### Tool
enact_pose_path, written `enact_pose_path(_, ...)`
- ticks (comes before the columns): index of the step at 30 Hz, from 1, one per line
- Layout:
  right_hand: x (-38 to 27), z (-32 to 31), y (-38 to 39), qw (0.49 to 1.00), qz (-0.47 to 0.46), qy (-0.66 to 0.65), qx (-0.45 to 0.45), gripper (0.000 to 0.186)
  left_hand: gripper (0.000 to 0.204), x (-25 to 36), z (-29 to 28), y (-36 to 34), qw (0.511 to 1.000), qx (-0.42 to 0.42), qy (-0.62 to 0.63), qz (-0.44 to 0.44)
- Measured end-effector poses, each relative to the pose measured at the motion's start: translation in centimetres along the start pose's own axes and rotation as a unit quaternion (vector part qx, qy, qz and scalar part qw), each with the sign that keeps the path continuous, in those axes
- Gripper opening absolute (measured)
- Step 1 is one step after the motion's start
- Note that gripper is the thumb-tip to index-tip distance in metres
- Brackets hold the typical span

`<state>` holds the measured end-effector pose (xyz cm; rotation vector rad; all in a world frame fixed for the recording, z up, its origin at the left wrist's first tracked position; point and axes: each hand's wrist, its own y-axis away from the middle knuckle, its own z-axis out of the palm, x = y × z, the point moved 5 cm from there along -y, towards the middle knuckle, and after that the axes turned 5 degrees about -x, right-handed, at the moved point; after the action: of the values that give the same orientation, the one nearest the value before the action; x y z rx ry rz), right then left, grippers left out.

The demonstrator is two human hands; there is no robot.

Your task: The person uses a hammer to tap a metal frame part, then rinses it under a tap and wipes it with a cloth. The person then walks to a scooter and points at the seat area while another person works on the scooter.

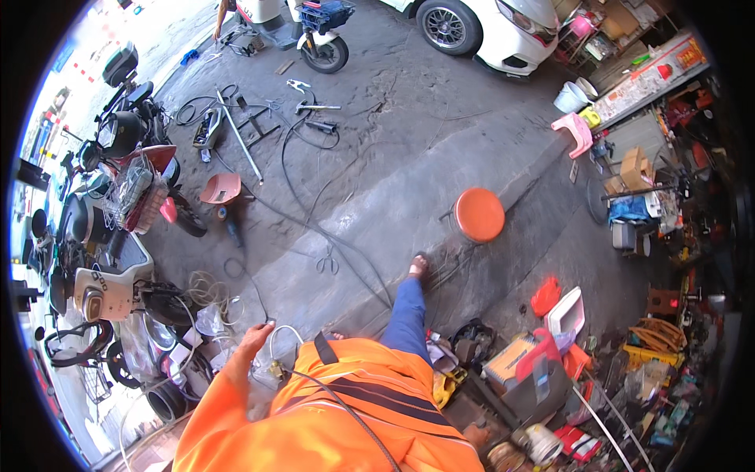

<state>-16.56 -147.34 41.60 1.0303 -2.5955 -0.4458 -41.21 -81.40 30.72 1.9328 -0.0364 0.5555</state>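
Fingers (253, 333) of the left hand (256, 340) curl loosely around a thin white cable (285, 330), though whether they truly pinch it or only rest on it I cannot tell at this size. That hand sits at about seven o'clock from the picture's centre, at the end of an orange sleeve (220, 401). From the hand the white cable arches up in a small loop and comes down again just beside the orange shirt (354, 409); it looks slim, pale and smooth against the grey concrete floor (409, 157). No right hand shows in the head view, so how its fingers stand cannot be told.

A leg in blue trousers (407, 315) stretches toward twelve o'clock from the shirt, its foot near a round orange stool (479, 214) lying at about two o'clock from the foot. Black cables (314, 212) snake across the floor at eleven o'clock from the hand. Parked scooters (102, 259) crowd the nine o'clock side, and a white car (487, 27) stands at one o'clock near the rim
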Motion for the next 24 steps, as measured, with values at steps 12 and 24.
enact_pose_path(12,-35.0,-8.4,-21.0,0.935,-0.261,-0.199,-0.134,0.066,0.052,21.8,7.0,-2.1,0.973,0.161,-0.162,-0.011)
enact_pose_path(24,-44.7,-7.7,-19.1,0.946,-0.218,-0.174,-0.165,0.066,0.054,19.0,6.7,-2.8,0.986,0.045,-0.107,-0.119)
